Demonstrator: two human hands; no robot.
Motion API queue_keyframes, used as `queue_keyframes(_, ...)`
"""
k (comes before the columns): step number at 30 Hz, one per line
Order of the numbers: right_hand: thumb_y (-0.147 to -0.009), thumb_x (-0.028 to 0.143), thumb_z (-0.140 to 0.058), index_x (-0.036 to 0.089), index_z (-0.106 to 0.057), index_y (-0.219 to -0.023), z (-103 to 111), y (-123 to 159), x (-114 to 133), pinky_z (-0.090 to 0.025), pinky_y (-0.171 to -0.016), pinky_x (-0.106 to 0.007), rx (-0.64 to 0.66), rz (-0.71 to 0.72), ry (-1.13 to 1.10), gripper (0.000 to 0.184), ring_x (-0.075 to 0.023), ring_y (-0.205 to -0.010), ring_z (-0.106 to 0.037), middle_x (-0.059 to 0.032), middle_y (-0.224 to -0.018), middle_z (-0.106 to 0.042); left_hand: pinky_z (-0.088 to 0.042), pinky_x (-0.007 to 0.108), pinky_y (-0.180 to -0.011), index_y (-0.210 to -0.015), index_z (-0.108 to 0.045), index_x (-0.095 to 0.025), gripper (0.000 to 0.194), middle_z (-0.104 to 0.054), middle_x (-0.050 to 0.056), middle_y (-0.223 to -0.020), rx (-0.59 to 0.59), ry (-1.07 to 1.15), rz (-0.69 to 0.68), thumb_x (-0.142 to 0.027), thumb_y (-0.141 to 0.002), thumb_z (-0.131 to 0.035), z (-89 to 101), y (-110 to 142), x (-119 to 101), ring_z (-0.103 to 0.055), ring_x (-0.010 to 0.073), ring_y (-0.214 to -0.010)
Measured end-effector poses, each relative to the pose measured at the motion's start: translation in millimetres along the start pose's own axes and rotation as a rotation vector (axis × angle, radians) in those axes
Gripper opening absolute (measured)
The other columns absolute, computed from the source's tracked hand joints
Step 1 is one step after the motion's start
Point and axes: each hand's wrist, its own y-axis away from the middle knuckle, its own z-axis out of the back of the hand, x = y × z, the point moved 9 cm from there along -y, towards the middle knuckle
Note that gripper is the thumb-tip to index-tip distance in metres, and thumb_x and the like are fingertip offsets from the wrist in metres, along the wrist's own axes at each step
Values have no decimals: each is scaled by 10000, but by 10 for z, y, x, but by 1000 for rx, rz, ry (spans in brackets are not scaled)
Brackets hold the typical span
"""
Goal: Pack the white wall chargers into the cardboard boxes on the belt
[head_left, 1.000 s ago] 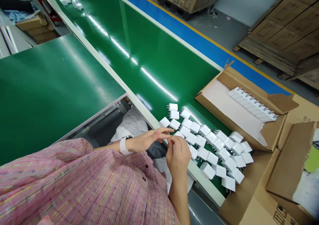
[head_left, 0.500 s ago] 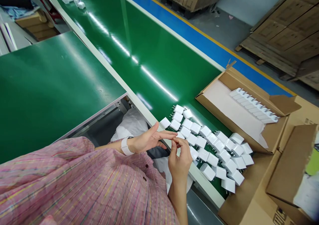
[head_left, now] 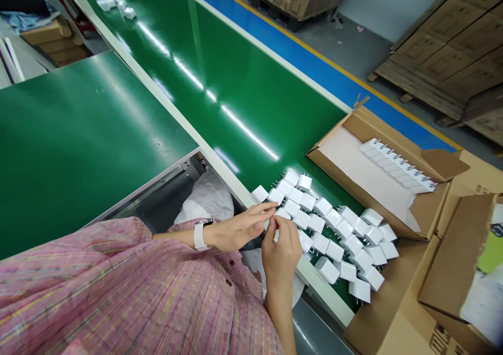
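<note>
Pinching at the belt's edge, right hand (head_left: 281, 255) curled tight and narrow, left hand (head_left: 236, 229) reaching in just beside it, anything held hidden by fingers, so no telling. Just past the grip, white plugs (head_left: 323, 206) lying in rows on a shiny green belt (head_left: 236, 93), more plugs (head_left: 396, 166) inside a cardboard box (head_left: 353, 127). Farther off, gray floor (head_left: 346, 46) and stacked boxes (head_left: 444, 67), cut off by the picture's edge.

Gray floor (head_left: 341, 41), palletized cardboard cartons (head_left: 436, 56)
</note>
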Motion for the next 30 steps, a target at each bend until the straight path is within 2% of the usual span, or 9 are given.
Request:
queue_keyframes(9, -1044, 189, -479, 201, -613, -988, -9, 0, -44, -470, -744, -331, 23, -43, -24, 146, -191, -784, -588, -51, -842, -637, -198, 554, -1306, -1604, -434, -139, 971, -163, 188, -1752, -3, -50, -4, -830, -972, -179, -6, -23, -3, -200, 372, -1607)
queue_keyframes(13, -1041, 225, -474, 211, -603, -941, 16, -4, -93, -457, -703, -315, 5, -105, -100, 163, -178, -735, -576, -28, -797, -610, -200, 550, -1304, -1575, -496, -181, 937, -183, 150, -1756, -3, 0, 12, -835, -975, -194, 4, -20, -6, -213, 375, -1601)
queue_keyframes(16, -1023, 284, -513, 214, -599, -900, 11, 25, -217, -465, -698, -306, 11, -234, -230, 166, -167, -727, -580, -18, -804, -622, -283, 546, -1266, -1565, -515, -229, 874, -214, 117, -1752, 3, 125, 30, -819, -995, -213, 0, -19, 34, -274, 370, -1576)
queue_keyframes(19, -999, 364, -565, 208, -609, -900, -49, 100, -393, -468, -671, -296, 31, -436, -441, 190, -158, -710, -580, -8, -802, -629, -370, 554, -1197, -1522, -572, -255, 841, -266, 106, -1736, 2, 312, 51, -797, -1015, -175, -22, -31, 100, -337, 373, -1541)
queue_keyframes(23, -953, 431, -646, 198, -622, -880, -133, 189, -537, -443, -656, -297, 22, -647, -688, 246, -154, -693, -549, 4, -758, -595, -357, 533, -1186, -1441, -659, -256, 836, -309, 88, -1722, -17, 501, 125, -753, -1042, -117, -57, -60, 214, -347, 355, -1530)
queue_keyframes(27, -924, 427, -695, 204, -613, -834, -221, 223, -554, -417, -650, -303, 24, -746, -936, 254, -131, -636, -476, 32, -695, -535, -368, 499, -1154, -1338, -738, -256, 834, -375, 65, -1693, -21, 669, 156, -719, -1061, -101, -66, -92, 250, -365, 339, -1511)
queue_keyframes(30, -909, 426, -714, 204, -617, -821, -208, 237, -554, -416, -639, -304, -10, -760, -981, 258, -131, -636, -472, 26, -692, -535, -387, 479, -1116, -1239, -791, -208, 922, -475, 93, -1628, -18, 800, 182, -752, -1039, -73, -59, -110, 247, -412, 348, -1465)
